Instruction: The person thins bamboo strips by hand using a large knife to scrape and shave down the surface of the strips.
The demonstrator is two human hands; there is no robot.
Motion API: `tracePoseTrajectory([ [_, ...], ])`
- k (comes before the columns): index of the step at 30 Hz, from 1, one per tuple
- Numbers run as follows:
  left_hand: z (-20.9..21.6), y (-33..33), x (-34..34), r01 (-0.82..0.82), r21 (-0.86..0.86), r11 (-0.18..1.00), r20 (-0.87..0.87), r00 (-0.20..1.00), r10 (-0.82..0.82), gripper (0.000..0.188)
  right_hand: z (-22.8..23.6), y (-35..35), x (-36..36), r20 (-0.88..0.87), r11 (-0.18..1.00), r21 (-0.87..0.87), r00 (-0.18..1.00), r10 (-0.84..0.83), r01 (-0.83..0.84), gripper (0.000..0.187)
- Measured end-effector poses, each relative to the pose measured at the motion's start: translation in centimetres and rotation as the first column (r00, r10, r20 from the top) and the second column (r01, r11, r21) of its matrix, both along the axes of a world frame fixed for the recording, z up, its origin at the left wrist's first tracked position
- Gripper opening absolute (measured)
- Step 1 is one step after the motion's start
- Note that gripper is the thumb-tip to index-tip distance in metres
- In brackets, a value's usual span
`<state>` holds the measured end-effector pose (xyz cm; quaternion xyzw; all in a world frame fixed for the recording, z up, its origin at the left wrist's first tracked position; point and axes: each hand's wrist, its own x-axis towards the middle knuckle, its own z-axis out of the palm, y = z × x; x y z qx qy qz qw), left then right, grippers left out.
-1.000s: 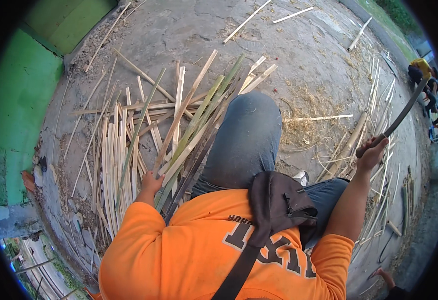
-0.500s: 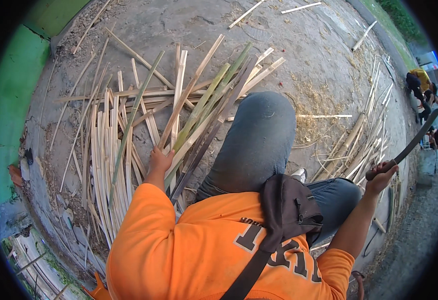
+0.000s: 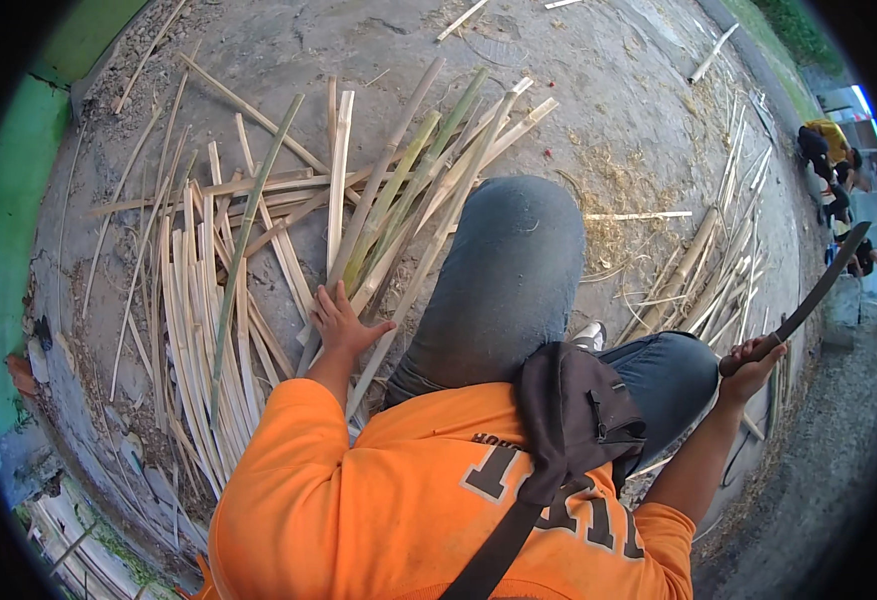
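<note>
My left hand (image 3: pixel 346 326) lies over the lower ends of a bundle of split bamboo strips (image 3: pixel 390 214), its fingers spread and thumb held out to the side. These strips fan away from me, some green-skinned, some pale. Left of that hand, a dense heap of pale bamboo strips (image 3: pixel 190 345) lies lengthwise, with a long green strip (image 3: pixel 248 225) across its top. Out to the right, my right hand (image 3: pixel 755 366) grips a machete (image 3: pixel 826 277) by its dark handle. The curved blade points up and away, touching nothing.
My bent knee (image 3: pixel 513 260) stands just right of the bundle. A second bamboo pile (image 3: pixel 703 265) lies farther right, near scattered shavings (image 3: pixel 613 185). A green wall (image 3: pixel 18 210) borders the left side. Several people (image 3: pixel 838 165) are at the far right.
My left hand has loosened from a closed hold to spread fingers on the bundle, and some strips there have shifted. The machete stays raised in my right hand. The view has moved slightly.
</note>
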<state>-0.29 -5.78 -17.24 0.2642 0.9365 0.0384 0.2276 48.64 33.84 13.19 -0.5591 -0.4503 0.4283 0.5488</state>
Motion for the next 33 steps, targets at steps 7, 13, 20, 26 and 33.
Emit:
tracePoseTrajectory([
  [7,-3.8,1.5,0.3,0.027,0.054,0.998,-0.091,0.996,-0.022,0.128,-0.5,-0.4,5.3,-0.049,0.994,0.054,0.995,-0.09,0.093,0.058],
  [13,-5.5,-1.7,0.5,0.076,0.122,0.99,-0.235,0.971,-0.046,0.116,-4.7,-3.0,10.7,0.405,0.983,-0.016,0.9,-0.163,0.185,0.038],
  [20,-5.3,-1.7,-1.4,0.098,0.063,0.993,-0.255,0.964,-0.079,0.11,-20.6,-14.4,17.9,0.564,0.879,-0.216,0.789,-0.242,0.424,0.031],
  [26,-3.1,-0.8,-4.0,-0.064,0.066,0.996,-0.284,0.955,0.081,0.115,-30.3,-22.4,19.3,0.668,0.683,-0.37,0.692,-0.275,0.629,0.041],
  [33,-3.1,-0.3,-7.1,-0.087,0.162,0.983,-0.366,0.92,0.141,0.118,-35.0,-25.5,19.2,0.668,0.606,-0.452,0.698,-0.257,0.655,0.046],
])
